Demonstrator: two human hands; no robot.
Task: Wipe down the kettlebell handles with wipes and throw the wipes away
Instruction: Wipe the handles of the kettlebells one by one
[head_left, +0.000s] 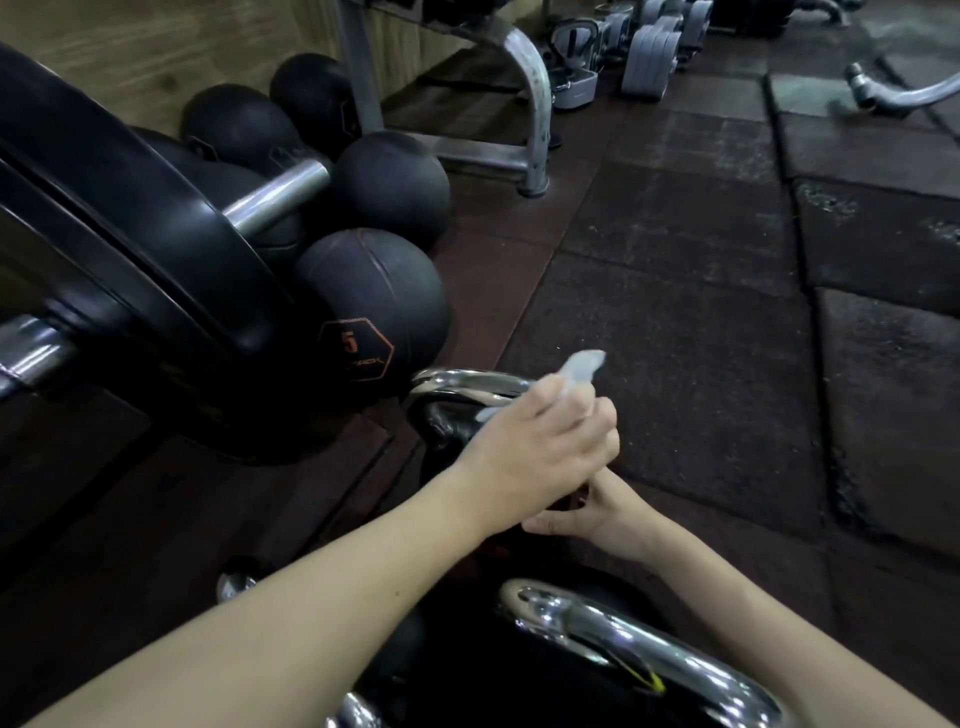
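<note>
A black kettlebell with a chrome handle (457, 384) stands on the floor in the middle of the view. My left hand (540, 447) is closed around a pale wipe (582, 366), pressed on the right end of that handle; the wipe sticks out above my fingers. My right hand (587, 514) rests lower down against the kettlebell's dark body, partly hidden under my left hand. A second kettlebell with a chrome handle (639, 654) sits close to me at the bottom of the view.
Several black medicine balls (374, 306) lie to the left, beside a barbell with large black plates (140, 270). A metal rack leg (535, 130) and grey dumbbells (649, 57) stand further back. Dark rubber floor tiles (701, 322) spread to the right.
</note>
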